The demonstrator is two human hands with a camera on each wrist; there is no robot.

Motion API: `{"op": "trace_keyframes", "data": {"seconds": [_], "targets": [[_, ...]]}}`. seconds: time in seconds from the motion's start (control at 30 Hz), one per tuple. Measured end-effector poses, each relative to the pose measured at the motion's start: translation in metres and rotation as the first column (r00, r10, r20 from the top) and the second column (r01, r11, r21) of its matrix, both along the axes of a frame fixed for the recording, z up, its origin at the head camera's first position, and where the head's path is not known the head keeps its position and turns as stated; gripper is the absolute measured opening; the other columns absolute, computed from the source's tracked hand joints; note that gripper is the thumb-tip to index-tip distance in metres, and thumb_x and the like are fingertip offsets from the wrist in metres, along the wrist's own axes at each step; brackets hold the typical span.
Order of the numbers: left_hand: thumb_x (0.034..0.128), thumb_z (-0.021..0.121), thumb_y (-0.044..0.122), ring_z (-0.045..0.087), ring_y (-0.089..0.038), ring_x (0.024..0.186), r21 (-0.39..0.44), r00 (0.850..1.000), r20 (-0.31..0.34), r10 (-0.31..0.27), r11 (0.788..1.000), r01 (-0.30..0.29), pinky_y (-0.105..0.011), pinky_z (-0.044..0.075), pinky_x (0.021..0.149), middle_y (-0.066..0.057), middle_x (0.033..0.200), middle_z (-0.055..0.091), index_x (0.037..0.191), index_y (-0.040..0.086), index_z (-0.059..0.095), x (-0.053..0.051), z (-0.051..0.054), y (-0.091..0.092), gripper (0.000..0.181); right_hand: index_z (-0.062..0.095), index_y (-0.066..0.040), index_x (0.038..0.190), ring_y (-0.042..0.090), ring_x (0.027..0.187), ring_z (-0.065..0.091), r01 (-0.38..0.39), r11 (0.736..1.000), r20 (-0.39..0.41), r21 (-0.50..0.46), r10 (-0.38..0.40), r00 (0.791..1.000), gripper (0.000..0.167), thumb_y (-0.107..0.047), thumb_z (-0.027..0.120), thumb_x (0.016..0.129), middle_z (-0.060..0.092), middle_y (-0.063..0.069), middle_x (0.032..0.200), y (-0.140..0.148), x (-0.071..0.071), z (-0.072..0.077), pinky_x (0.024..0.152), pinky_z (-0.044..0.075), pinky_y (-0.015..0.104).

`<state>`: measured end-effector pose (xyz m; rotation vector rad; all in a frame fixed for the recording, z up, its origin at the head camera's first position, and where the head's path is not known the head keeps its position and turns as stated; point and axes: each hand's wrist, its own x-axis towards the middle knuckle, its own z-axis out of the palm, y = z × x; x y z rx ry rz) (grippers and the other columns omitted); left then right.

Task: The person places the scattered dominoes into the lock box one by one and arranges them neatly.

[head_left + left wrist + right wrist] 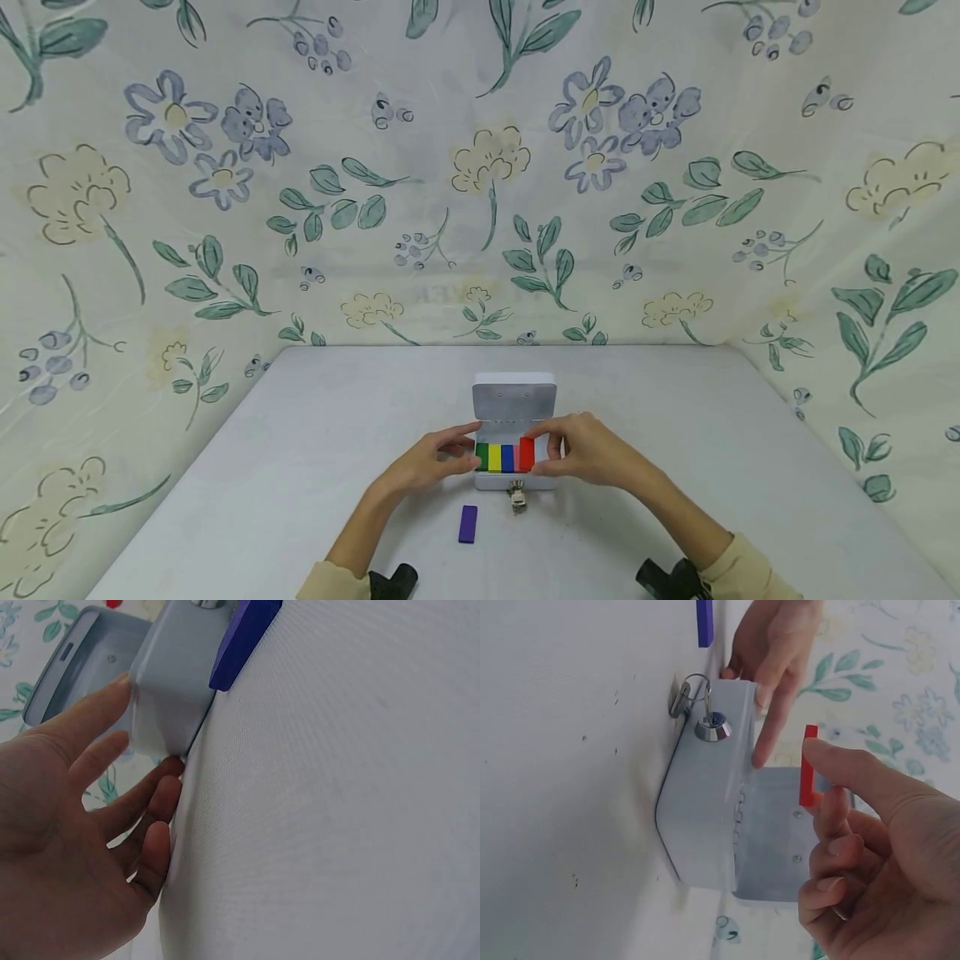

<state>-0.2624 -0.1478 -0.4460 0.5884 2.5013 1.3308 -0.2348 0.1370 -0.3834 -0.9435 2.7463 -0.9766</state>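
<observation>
A small white metal box (495,482) stands with its lid (514,402) raised. Inside, green (482,457), yellow (495,457), blue (507,457) and pink (517,457) blocks line up side by side. Between thumb and fingertips my right hand (588,450) pinches a red block (808,766), held above the box opening in the right wrist view. My left hand (431,460) rests against the box's left side, its fingers fairly straight, as the left wrist view shows. What lies under the red block is hidden.
A purple block (468,524) lies on the white table (337,400) in front of the box. Keys (517,497) on a ring hang from the lock (712,727) on the box's front. A floral cloth (420,208) rises behind the table.
</observation>
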Motion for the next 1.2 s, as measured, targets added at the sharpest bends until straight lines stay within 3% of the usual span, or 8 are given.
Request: {"op": "trace_keyframes", "data": {"seconds": [0.87, 1.2], "targets": [[0.0915, 0.069, 0.031, 0.055, -0.029, 0.118, 0.008, 1.0, 0.008, 0.005, 1.0, -0.005, -0.059, 0.041, 0.102, -0.015, 0.132, 0.061, 0.146, 0.016, 0.047, 0.006, 0.009, 0.002, 0.061, 0.072, -0.009, 0.112, 0.014, 0.063, 0.051, 0.013, 1.0, -0.002, -0.015, -0.013, 1.0, 0.036, -0.024, 0.081, 0.08, 0.052, -0.007, 0.064, 0.006, -0.016, -0.004, 0.052, 0.041, 0.018], [0.0911, 0.068, 0.037, 0.055, -0.027, 0.117, -0.02, 1.0, -0.007, 0.01, 1.0, -0.01, -0.058, 0.041, 0.103, -0.013, 0.132, 0.062, 0.146, 0.017, 0.048, 0.003, 0.004, 0.002, 0.062, 0.073, -0.009, 0.112, 0.004, 0.06, 0.048, 0.021, 1.0, 0.007, 0.005, -0.021, 1.0, 0.035, -0.023, 0.08, 0.081, 0.052, -0.007, 0.063, 0.007, -0.019, -0.009, 0.052, 0.04, 0.017]]}}
